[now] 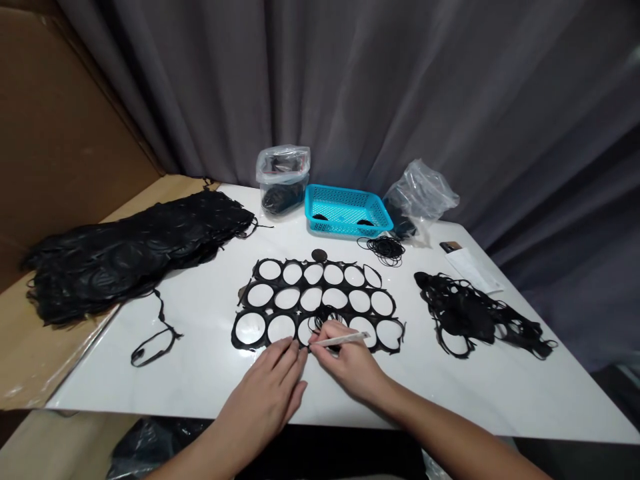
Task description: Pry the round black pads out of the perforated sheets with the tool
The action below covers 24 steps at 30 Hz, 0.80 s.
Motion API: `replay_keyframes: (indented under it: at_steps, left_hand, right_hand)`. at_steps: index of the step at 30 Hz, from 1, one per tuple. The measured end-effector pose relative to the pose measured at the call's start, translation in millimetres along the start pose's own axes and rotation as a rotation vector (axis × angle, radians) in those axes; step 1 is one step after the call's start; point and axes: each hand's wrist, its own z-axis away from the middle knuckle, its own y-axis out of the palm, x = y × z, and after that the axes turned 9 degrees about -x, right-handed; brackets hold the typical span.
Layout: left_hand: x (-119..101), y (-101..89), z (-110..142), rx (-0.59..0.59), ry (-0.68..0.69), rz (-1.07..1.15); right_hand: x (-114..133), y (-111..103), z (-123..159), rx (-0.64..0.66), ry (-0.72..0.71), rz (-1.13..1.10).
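Black rubbery-looking sheet (323, 285) full of round holes, sitting mid-table in the head view; left hand (273, 377) is spread flat on its near edge, not gripping anything I can see; right hand (353, 363) has a white pen-like tool (345, 339) pinched, tip right by the left fingertips; thin black rings (326, 315) bunch just past the right hand; turquoise basket (340, 228) sits farther back.

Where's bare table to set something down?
The table is bare between the holed black sheet and loose black strip at left, in front of the black scraps at right, and in a narrower gap between sheet and scraps. Crowded: around the basket, with bags either side and black rings in front; also the sheet's near edge, at left hand and right hand.
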Motion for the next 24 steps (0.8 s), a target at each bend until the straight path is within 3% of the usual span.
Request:
replay_keyframes:
  at_steps: [6, 9, 13, 15, 18, 21, 24]
  left_hand:
    - [0, 3.3, 0, -0.024, -0.017, 0.037]
    - [1, 5.0, 1, -0.014, -0.029, 0.049]
    - [1, 4.9, 3, 0.005, -0.039, 0.051]
    - [2, 1.9, 4, 0.011, -0.047, 0.067]
    - [5, -6.8, 4, 0.027, -0.044, 0.132]
    - [9, -15.7, 8, -0.002, -0.068, 0.168]
    - [14, -19.7, 17, -0.078, -0.125, 0.087]
  right_hand:
    - [-4, 7, 9, 0.069, -0.451, 0.348]
    - [-19, -17, -19, -0.028, -0.485, 0.436]
    - [-49, -73, -80, -0.46, -0.12, 0.457]
    - [-56, -89, -98, -0.508, 0.057, 0.325]
    - [-52, -83, -103, -0.315, 0.313, -0.123]
    - [-34, -56, -96, -0.116, 0.494, -0.588]
    - [-12, -29, -86, -0.023, 0.618, -0.86]
